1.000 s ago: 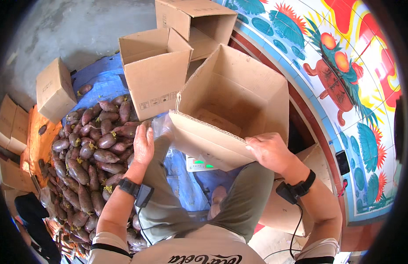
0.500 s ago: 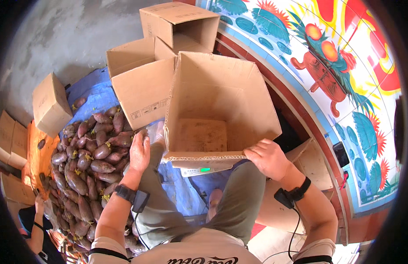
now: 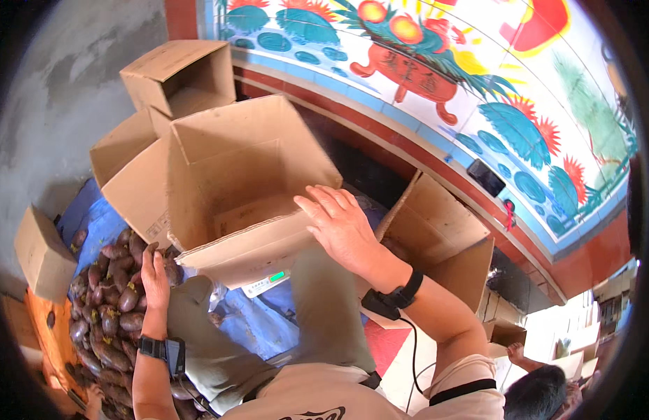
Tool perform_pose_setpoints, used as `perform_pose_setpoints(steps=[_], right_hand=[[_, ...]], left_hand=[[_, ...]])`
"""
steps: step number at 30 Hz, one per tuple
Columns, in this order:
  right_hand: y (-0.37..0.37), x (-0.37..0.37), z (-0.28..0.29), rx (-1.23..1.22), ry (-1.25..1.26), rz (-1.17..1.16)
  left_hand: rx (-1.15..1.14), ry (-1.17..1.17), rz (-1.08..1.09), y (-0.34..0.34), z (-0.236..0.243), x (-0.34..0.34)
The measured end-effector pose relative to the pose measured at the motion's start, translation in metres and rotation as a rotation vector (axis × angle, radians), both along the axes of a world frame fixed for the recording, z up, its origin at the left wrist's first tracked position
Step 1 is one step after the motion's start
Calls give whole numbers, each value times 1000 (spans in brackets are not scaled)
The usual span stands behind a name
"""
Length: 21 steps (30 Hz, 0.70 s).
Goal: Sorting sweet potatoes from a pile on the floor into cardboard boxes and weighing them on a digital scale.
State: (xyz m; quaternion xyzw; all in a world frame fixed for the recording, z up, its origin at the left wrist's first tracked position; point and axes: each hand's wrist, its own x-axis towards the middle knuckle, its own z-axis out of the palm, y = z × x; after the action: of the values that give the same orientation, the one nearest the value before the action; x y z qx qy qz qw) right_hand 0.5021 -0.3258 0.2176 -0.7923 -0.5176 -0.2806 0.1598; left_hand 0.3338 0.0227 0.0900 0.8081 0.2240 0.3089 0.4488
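An open cardboard box (image 3: 247,253) stands in front of me, and nothing shows on the part of its bottom I can see. Just under its near side is a white digital scale (image 3: 267,284) with a green lit display. My right hand (image 3: 342,231) is at the box's right near corner, fingers stretched out over the rim and not wrapped round it. Beside the left near corner is my left hand (image 3: 155,283), fingers pointing up and held straight, with nothing visible in it. A heap of purple-skinned sweet potatoes (image 3: 109,320) lies just left of that hand.
More cardboard boxes stand behind (image 3: 177,64), at the far left (image 3: 43,255) and to the right (image 3: 436,217). Blue sheeting (image 3: 251,325) covers the floor between my legs. A phone (image 3: 486,177) rests by the painted wall. A person's hand (image 3: 93,397) shows lower left; another person's head (image 3: 538,395), lower right.
The view has swung to the right, so the boxes and heap sit further left. My right hand has loosened from the near rim, its fingers now stretched out. My left hand stays beside the box.
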Motion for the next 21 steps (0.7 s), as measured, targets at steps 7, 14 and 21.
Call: perform_pose_setpoints(steps=[7,14,21], right_hand=[[-86,-1,8,106,103,-411],[-159,-34,-31,-244,589,-704],[-202,-53,-67,-523,807,-885]], left_hand=[[-2,-127,-174,-19,5,18],[36,-96,-126,-19,1,20],[55,-50,-153,-25,15,20]])
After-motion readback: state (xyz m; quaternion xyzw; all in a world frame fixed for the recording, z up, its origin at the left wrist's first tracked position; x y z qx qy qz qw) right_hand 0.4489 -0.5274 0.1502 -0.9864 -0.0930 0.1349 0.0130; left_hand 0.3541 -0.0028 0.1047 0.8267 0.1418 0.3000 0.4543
